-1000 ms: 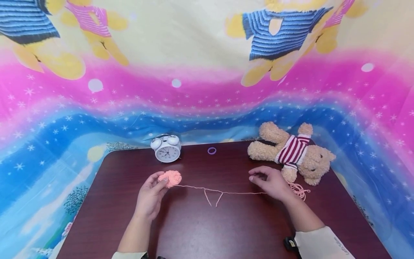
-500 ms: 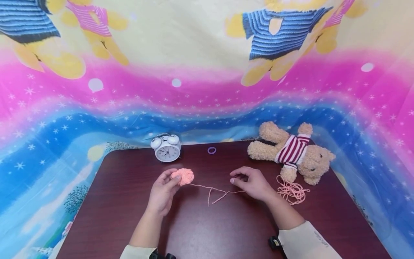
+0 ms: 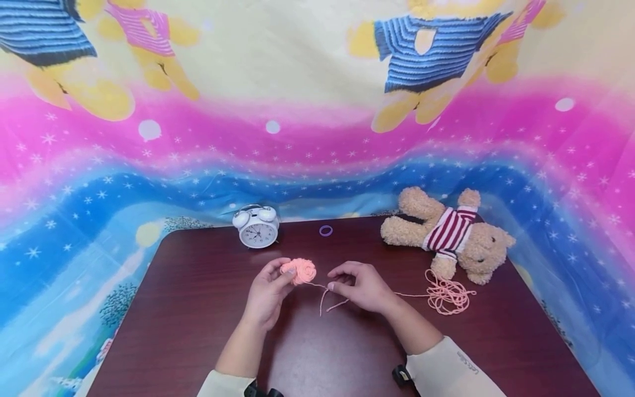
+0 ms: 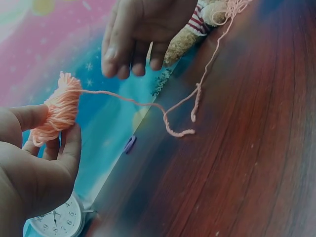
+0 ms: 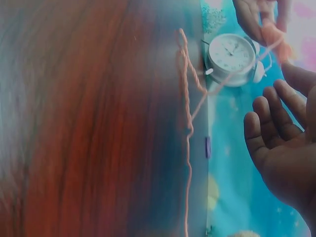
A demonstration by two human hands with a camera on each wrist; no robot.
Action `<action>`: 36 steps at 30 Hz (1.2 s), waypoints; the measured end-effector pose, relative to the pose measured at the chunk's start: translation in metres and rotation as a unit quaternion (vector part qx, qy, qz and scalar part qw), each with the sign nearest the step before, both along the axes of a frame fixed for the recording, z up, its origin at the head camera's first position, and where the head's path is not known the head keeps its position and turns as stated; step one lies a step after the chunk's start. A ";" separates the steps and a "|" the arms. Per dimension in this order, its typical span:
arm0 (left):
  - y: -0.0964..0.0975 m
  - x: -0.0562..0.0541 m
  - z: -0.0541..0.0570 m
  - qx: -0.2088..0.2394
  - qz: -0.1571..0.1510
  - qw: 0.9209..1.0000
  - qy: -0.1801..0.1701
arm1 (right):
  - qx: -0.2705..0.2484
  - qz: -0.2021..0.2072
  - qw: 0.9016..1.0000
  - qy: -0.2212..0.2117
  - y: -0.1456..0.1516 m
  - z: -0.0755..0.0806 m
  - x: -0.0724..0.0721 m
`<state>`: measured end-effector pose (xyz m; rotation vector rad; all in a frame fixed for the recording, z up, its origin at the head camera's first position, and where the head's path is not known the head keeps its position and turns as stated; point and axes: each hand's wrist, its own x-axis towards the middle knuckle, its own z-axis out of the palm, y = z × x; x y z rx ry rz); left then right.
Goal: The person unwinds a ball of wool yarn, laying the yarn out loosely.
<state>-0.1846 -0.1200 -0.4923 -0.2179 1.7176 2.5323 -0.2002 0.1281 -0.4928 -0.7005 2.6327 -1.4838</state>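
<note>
My left hand (image 3: 270,292) pinches a small wound ball of peach yarn (image 3: 302,271) between thumb and fingers, held up over the table. From the ball (image 4: 61,111) a strand (image 4: 123,98) runs across to a joined stretch with two short loose ends (image 4: 180,132). Just right of the ball, my right hand (image 3: 364,286) has loosely bent fingers with nothing between them. In the right wrist view the strand (image 5: 187,173) passes beside that hand (image 5: 284,143), apart from its fingers. It leads on to a loose heap of the same yarn (image 3: 448,295) on the table.
A white twin-bell alarm clock (image 3: 258,229) stands at the back left of the dark red table (image 3: 198,309). Near the back edge lies a purple ring (image 3: 326,230). A teddy bear (image 3: 451,231) in a striped top lies at the back right. A printed curtain (image 3: 297,138) hangs behind.
My left hand has moved right with the yarn ball, and my right hand has moved left, so the two are closer. The strand between them has slackened, and the yarn heap is uncovered.
</note>
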 end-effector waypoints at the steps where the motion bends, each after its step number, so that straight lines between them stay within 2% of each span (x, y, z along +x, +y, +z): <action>1: 0.002 0.000 0.000 0.000 -0.001 1.000 0.000 | 0.000 0.002 1.000 0.000 -0.002 0.000 0.001; 12: 0.014 0.002 -0.001 0.008 -0.018 1.000 0.003 | 0.012 0.013 1.000 0.020 -0.017 -0.005 0.003; 25: 0.011 0.002 -0.002 0.003 -0.009 1.000 -0.004 | 0.016 0.006 0.999 0.028 -0.020 -0.009 0.003; 36: 0.015 0.003 0.002 0.012 -0.014 1.000 0.001 | 0.010 0.010 1.000 0.020 -0.024 -0.008 0.003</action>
